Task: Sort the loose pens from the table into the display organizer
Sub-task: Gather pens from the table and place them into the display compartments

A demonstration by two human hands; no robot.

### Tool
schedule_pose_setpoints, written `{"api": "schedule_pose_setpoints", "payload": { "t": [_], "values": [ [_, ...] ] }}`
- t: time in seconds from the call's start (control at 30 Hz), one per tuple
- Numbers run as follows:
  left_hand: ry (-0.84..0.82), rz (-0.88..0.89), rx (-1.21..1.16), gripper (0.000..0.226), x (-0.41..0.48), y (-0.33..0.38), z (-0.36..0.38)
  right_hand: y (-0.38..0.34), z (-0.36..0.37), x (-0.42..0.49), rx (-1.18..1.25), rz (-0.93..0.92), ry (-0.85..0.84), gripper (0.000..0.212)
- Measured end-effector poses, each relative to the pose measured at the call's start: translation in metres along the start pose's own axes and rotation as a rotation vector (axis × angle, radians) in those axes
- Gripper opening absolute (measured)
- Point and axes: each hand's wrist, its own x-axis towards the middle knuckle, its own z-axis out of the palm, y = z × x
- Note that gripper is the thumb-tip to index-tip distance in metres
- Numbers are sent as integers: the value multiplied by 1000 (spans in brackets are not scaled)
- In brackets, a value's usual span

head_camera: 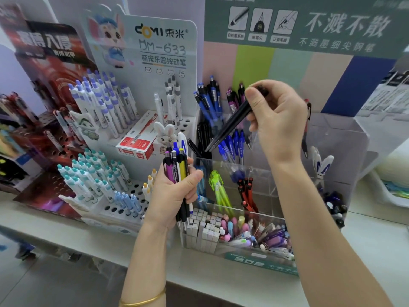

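My left hand grips a bundle of pens, pink, black, yellow and blue, held upright in front of the clear display organizer. My right hand pinches black pens by their top end; I cannot tell if there is one or two. They slant down and left, tips over a back compartment that holds black pens. Other compartments hold blue pens, green pens and red and black pens.
A white peg display with purple, teal and blue capped pens stands left of the organizer. A red pen box lies on it. The front bin holds erasers and small pastel items. A white tray sits far right on the table.
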Motion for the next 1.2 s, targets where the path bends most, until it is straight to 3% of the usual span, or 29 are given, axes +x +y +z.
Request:
{"api": "schedule_pose_setpoints", "payload": {
  "t": [0.27,0.57,0.67,0.77,0.87,1.03,1.2],
  "values": [
    [111,109,206,16,-6,3,0,8,35,-10,-347,-211,-155,14],
    [87,254,449,28,-10,5,0,8,62,-18,-751,-11,-594,29],
    [53,282,509,44,-11,8,0,6,54,-18,-662,34,-557,28],
    [0,288,498,41,-12,10,1,-5,40,-20,-327,114,-488,11],
    [-77,195,444,35,-13,13,4,-19,23,-22,22,326,-608,14],
    [-329,1,474,29,-15,16,9,-7,-20,-38,256,504,-761,20],
    [-386,-84,539,30,-12,5,27,1,-42,-46,133,635,-705,19]
  ]
}}
